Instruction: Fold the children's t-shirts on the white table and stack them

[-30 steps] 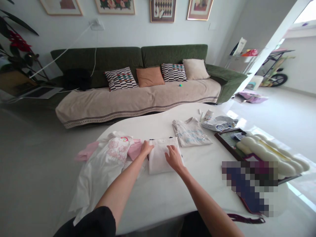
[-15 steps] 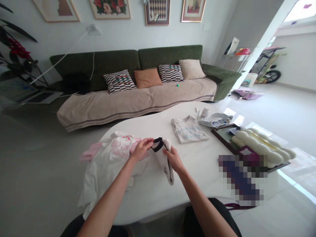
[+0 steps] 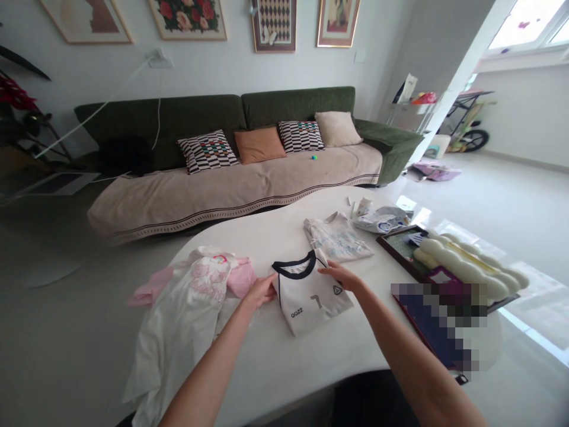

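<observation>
A white T-shirt (image 3: 311,302) with a dark collar, a printed 7 and a small triangle badge lies folded, front up, on the white table. My left hand (image 3: 262,290) grips its left edge below the collar, fingers partly hidden. At its right shoulder my right hand (image 3: 341,275) pinches the cloth. Just behind it rests a folded light shirt (image 3: 336,237) with pale blue print. Left of my left hand, a white garment (image 3: 195,302) with a pink print lies loosely over pink clothing (image 3: 242,277) and hangs off the table edge.
On the right of the table (image 3: 249,228) stand a dark-framed tray (image 3: 400,255) with a cream puffy object (image 3: 471,264), and a dark blue flat item (image 3: 427,326), partly blurred. A crumpled plastic package (image 3: 384,219) lies farther back. Beyond is a green sofa (image 3: 204,112).
The white T-shirt, earlier held up narrow and edge-on, is now spread flat with its front facing up. My hands have moved farther apart along its sides, and the view has shifted slightly.
</observation>
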Tool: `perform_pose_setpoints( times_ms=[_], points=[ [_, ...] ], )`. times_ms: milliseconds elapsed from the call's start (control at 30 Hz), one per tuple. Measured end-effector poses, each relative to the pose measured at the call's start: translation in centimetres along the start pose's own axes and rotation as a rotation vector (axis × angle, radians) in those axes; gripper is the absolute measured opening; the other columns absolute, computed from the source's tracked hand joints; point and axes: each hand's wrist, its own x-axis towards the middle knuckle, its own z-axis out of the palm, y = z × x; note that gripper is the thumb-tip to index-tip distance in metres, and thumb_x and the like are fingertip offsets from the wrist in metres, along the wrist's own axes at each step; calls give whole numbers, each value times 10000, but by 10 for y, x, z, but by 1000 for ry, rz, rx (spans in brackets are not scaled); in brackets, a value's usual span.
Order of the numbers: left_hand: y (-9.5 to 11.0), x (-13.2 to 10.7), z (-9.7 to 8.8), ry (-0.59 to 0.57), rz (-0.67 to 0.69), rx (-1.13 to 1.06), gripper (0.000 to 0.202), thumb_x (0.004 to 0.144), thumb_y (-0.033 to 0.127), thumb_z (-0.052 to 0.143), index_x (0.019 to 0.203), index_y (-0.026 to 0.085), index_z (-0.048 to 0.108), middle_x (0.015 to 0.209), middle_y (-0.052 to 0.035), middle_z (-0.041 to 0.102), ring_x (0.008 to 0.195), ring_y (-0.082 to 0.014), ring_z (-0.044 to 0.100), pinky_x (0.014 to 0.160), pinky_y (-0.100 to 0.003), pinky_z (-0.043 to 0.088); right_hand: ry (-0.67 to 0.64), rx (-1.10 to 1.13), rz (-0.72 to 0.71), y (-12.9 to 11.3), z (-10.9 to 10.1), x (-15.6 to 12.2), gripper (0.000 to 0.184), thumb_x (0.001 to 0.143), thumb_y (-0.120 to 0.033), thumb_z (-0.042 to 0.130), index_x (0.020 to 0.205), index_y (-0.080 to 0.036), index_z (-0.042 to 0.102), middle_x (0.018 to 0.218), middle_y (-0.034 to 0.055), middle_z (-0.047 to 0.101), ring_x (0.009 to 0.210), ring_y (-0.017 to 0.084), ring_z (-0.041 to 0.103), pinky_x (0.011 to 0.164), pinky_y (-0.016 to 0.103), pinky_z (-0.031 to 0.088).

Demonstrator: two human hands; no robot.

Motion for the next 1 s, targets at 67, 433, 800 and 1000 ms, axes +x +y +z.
perform_pose_setpoints(
  times_ms=[67,433,800,1000],
  points=[
    [-8,-6,10,-49,-32,42,332,620,438,645,741,140,563,681,-38,619,645,-146,573,629,-267,434,40,-147,49,2,-10,-1,475,630,-256,652,1058,-186,459,896,58,639,767,188,629,641,318,512],
    [-46,-60,37,-260,33,-106,655,635,255,654,1231,287,385,1087,-51,603,857,-197,604,641,-279,487,-25,-277,-71,35,-20,-49,648,607,-158,573,1230,-214,406,915,14,638,796,174,604,687,301,487],
    [114,18,116,-374,422,-255,651,668,239,624,1249,329,344,1103,-26,571,845,-171,592,667,-278,495,144,-100,-494,-91,-104,8,694,591,-262,650,1245,-235,419,1019,32,610,812,156,588,669,234,480],
    [71,94,178,-57,213,-33,515,731,306,556,1207,226,375,1054,-82,576,760,-165,580,546,-254,491,433,-303,-281,-55,-166,60,541,589,-297,616,1104,-155,528,703,9,581,537,112,508,426,198,388]
  ],
)
